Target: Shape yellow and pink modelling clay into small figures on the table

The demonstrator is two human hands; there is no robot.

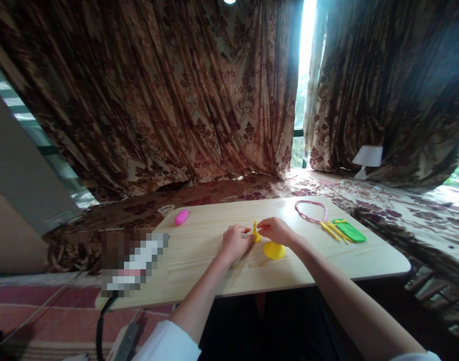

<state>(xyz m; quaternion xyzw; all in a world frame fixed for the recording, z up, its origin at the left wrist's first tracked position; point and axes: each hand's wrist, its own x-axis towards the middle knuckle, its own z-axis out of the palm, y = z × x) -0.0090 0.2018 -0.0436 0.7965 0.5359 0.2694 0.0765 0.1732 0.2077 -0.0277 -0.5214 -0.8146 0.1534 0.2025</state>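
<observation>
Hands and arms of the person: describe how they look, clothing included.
The left hand and right hand are gloveless; no watch shows. White sleeves end near the elbows, leaving the forearms bare. Whether rings are worn, I cannot tell.

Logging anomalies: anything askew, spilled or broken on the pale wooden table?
No spill or breakage visible. Only oddity: a blocky pixelated patch over the left end of the table, hiding what's there. The small yellow spired piece stands upright between the hands.

left hand (235, 242): low, palm down | right hand (275, 230): fingers bent
</observation>
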